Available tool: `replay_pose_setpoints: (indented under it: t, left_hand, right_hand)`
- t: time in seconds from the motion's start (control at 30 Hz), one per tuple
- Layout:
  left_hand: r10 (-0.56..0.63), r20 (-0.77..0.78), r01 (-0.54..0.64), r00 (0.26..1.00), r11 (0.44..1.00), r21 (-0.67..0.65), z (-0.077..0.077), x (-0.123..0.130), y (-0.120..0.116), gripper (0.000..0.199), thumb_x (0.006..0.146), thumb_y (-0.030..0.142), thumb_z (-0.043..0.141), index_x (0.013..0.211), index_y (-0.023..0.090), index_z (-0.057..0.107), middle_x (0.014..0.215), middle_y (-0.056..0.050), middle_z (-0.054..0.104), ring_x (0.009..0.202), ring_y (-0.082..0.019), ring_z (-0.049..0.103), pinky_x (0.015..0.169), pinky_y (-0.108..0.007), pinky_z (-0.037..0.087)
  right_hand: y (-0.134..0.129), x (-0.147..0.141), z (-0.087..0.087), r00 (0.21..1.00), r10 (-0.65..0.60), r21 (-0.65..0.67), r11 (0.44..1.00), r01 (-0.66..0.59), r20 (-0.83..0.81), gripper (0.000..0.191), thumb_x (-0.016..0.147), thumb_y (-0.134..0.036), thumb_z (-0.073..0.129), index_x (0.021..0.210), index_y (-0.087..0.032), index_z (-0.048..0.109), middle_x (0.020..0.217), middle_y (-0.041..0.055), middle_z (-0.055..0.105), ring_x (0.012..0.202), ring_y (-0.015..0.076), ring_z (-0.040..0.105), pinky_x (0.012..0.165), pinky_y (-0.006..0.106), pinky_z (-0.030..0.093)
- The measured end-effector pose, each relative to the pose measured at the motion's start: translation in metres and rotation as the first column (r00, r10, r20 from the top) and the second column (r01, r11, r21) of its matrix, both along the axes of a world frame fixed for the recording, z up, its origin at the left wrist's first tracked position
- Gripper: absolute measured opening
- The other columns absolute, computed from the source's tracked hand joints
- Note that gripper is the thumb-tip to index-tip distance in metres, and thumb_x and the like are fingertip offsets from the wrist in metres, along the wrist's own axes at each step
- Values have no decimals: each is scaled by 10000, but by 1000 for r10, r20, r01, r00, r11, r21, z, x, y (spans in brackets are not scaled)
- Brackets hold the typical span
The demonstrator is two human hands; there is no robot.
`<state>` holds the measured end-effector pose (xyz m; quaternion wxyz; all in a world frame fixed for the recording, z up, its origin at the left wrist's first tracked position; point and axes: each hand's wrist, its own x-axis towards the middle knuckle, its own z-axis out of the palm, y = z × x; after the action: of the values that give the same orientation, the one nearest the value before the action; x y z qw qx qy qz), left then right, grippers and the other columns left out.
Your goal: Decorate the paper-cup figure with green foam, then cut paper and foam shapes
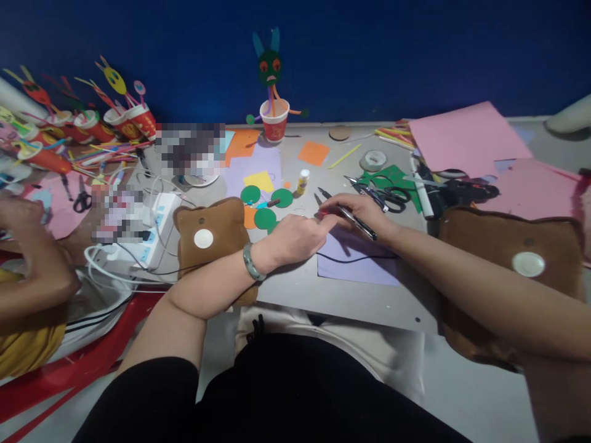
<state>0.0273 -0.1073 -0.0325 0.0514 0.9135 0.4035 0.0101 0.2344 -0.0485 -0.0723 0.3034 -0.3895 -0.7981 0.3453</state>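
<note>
My right hand [362,209] is closed round a black pen [360,224], its end slanting down toward me. Against it, fingertips meeting, is my left hand [300,239], closed, with a stone bangle on the wrist. A bit of red shows between the hands, but what the left fingers pinch is hidden. Below the hands lies purple paper [364,264] with a black cable across it. Several green paper discs [265,219] lie just beyond my left hand. A glue stick [303,183] stands upright beyond the hands. Black-handled scissors [394,198] lie past my right hand.
A paper cup [275,123] with a green paper puppet stands by the blue wall. Brown cushions [210,224] flank my arms. At left are a power strip [154,231], cables and another person's arm [34,258]. Pink sheets [466,138] and a tape roll [373,161] lie right.
</note>
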Motion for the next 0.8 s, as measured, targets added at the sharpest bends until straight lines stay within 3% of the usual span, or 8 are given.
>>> replay_pose_setpoints:
  t: [0.13, 0.27, 0.53, 0.8]
  left_hand:
    - [-85, 23, 85, 996, 996, -10, 2, 0, -1, 289, 1018, 193, 451, 1111, 145, 720, 882, -115, 776, 769, -224, 712, 629, -316, 409]
    - [-95, -24, 93, 995, 994, -65, -1, 1, 1, 291, 1008, 143, 444, 1059, 137, 730, 825, -123, 762, 693, -209, 671, 602, -306, 381]
    - [-115, -86, 110, 990, 992, -62, -10, 1, 3, 305, 999, 86, 433, 1175, 125, 679, 795, -118, 750, 703, -226, 687, 558, -317, 304]
    - [-119, -96, 108, 988, 988, -113, -7, 1, 3, 322, 988, 48, 420, 1131, 113, 701, 809, -131, 750, 723, -230, 697, 560, -319, 312]
  right_hand:
    - [-1, 9, 6, 990, -136, -46, 990, 135, -24, 217, 848, -434, 775, 943, -239, 753, 862, 49, 778, 730, 219, 692, 693, 354, 570]
    - [-3, 25, 9, 967, -245, -109, 965, 237, -64, 250, 813, -408, 818, 981, -238, 742, 888, 54, 775, 747, 226, 699, 690, 370, 582]
    - [-12, 23, -1, 982, -189, -24, 982, 188, -30, 180, 830, -394, 788, 940, -260, 740, 910, 46, 786, 776, 221, 720, 741, 381, 614]
    - [-13, 20, -5, 992, -125, 39, 991, 125, 2, 148, 862, -406, 777, 922, -273, 751, 902, 61, 781, 730, 230, 711, 706, 390, 602]
